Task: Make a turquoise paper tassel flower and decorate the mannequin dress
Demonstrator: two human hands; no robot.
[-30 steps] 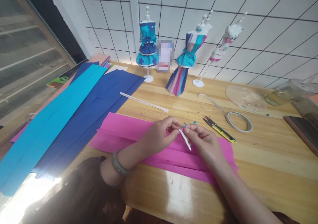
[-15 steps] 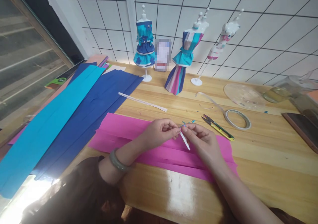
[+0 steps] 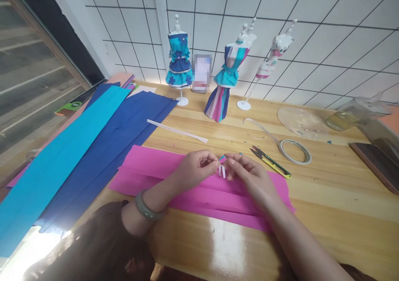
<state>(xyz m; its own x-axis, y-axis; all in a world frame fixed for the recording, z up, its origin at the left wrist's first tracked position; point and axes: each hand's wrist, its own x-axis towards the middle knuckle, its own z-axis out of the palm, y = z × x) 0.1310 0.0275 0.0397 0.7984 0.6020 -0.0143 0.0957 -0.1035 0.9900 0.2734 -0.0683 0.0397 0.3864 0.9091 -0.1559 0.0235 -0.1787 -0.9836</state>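
Above a pink crepe paper sheet (image 3: 187,198) my two hands meet. My left hand (image 3: 201,164), with a jade-coloured bangle (image 3: 146,206) on the wrist, pinches a small paper piece (image 3: 222,160) with pink, blue and white parts. Two short white ends hang from it between the hands. My right hand (image 3: 246,168) is closed at the fingertips on the piece's other side. Its exact shape is partly covered by my fingers. Right of the hands lie yellow-handled thread snips (image 3: 271,162) and a roll of double-sided tape (image 3: 308,156) with a loose end pulled out.
Two dressed mini mannequins (image 3: 179,65) (image 3: 230,73) and a further mannequin (image 3: 274,56) stand by the tiled wall, near a blurred phone (image 3: 202,73). Blue paper sheets (image 3: 102,148) cover the left side. A pale strip (image 3: 177,131), a clear plastic dish (image 3: 301,123) and a dark phone (image 3: 374,164) lie around.
The single white strip end pointing down right now appears as two short ends hanging down, with pink showing above them. The hands stay together; the view has shifted slightly.
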